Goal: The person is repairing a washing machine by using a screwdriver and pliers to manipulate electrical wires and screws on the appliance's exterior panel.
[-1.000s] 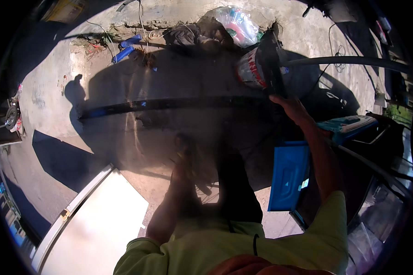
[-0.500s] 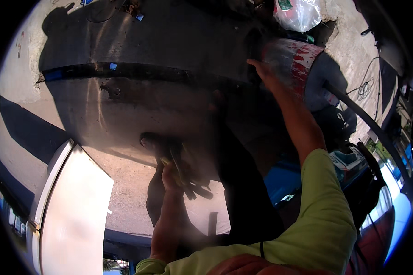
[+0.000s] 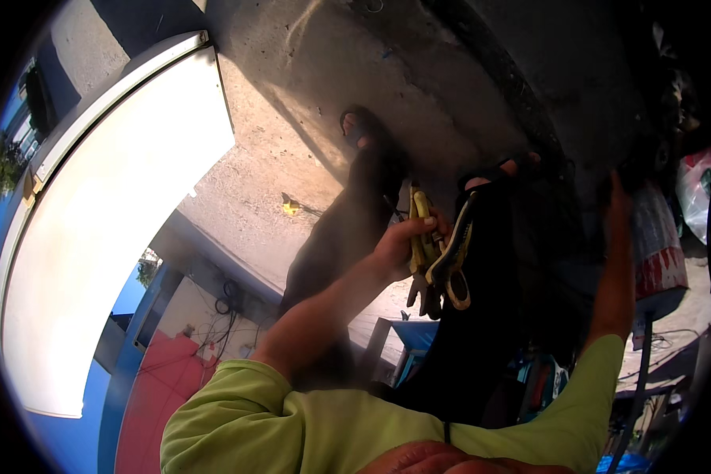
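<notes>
A bunch of hand tools, with yellow-handled pliers [image 3: 420, 207] among them, is gripped in my left hand [image 3: 407, 237] above my legs. Dark jaws and a yellow-rimmed loop stick out below the fingers. My right arm stretches far to the right, where my right hand [image 3: 618, 193] reaches into deep shadow beside a grey-and-red cylindrical container [image 3: 657, 245] with flaking paint. The right fingers are too dark to make out, so I cannot tell whether they hold anything.
A large white appliance-like panel [image 3: 126, 189] stands at the left. On the concrete lies a yellow plug-like piece [image 3: 291, 205] with a thin cord. A plastic bag [image 3: 697, 197] sits beyond the container, and a blue box [image 3: 415, 336] is beside my legs.
The view has swung left, so the white panel fills more of it and the container sits farther right. My left hand with the pliers has come up nearer; my right hand stays by the container.
</notes>
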Available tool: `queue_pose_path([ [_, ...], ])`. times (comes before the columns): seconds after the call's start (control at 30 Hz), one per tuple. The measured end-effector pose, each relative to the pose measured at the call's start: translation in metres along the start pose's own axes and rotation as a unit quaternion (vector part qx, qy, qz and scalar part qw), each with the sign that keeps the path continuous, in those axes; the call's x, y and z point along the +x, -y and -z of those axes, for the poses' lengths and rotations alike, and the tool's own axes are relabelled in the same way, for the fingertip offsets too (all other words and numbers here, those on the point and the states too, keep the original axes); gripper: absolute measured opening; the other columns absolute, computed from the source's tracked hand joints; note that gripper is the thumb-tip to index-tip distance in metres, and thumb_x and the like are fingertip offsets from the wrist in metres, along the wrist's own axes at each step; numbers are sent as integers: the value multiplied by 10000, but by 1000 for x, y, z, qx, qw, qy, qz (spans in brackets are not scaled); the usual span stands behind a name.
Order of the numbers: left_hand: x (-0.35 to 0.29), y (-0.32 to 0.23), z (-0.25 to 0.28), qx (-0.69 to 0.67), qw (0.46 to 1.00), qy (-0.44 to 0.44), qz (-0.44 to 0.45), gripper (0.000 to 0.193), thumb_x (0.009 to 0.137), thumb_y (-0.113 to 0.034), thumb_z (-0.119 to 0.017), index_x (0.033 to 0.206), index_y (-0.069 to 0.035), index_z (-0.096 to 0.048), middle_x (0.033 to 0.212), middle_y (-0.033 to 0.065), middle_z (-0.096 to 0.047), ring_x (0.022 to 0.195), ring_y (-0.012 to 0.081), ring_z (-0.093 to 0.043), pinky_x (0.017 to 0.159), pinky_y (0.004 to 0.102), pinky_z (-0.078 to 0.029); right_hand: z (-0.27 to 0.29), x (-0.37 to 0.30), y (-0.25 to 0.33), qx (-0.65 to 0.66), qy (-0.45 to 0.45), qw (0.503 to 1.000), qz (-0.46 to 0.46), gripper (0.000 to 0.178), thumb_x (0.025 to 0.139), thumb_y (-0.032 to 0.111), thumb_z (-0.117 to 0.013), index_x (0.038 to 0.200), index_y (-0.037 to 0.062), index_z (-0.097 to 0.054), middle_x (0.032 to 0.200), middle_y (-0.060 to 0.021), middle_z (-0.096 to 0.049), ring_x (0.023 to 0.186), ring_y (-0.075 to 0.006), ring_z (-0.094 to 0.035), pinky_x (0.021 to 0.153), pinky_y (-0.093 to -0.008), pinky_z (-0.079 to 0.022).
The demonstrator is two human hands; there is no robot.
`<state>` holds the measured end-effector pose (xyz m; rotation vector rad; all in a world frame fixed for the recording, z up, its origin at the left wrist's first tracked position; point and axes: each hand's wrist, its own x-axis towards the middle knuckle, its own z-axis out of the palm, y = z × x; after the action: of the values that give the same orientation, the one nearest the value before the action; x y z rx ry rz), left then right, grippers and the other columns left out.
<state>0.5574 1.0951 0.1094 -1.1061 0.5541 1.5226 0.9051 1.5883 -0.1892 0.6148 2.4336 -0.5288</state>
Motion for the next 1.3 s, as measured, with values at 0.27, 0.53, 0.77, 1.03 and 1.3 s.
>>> queue_pose_path([
  [0.27,-21,-26,-9,-48,998,20,-35,193,913,-222,-581,983,-42,-583,941,133,-669,871,235,-678,829,367,-559,75,-22,114,-228,168,955,89,285,967,76,-520,1227,63,-637,1078,-267,-662,980,-360,-661,849,-467,-512],
  [0.53,-47,-43,0,-94,989,74,-83,184,912,-197,-586,969,-24,-603,898,135,-681,847,234,-678,820,361,-558,181,10,316,301,198,903,-233,247,899,271,-706,991,42,-693,678,34,-542,546,-60,-470,504,-253,-366],
  [0.77,-85,-45,9,-139,962,91,-217,147,922,-179,-569,991,-50,-574,898,137,-658,877,249,-650,822,388,-526,273,63,503,343,176,923,12,172,926,191,-671,970,26,-693,751,44,-602,650,-39,-500,580,-228,-399],
  [1.03,-119,0,79,-340,890,77,-293,150,922,-185,-576,966,-41,-579,893,140,-656,844,246,-657,798,388,-558,304,102,679,177,240,942,152,182,905,197,-696,969,27,-693,827,25,-644,740,-51,-548,689,-227,-443],
  [1.3,-168,-10,165,-454,826,26,-332,144,926,-177,-570,944,-37,-593,891,134,-661,836,236,-660,793,383,-557,229,72,832,6,273,949,154,272,868,250,-727,992,8,-716,843,-20,-683,792,-89,-595,727,-259,-476],
])
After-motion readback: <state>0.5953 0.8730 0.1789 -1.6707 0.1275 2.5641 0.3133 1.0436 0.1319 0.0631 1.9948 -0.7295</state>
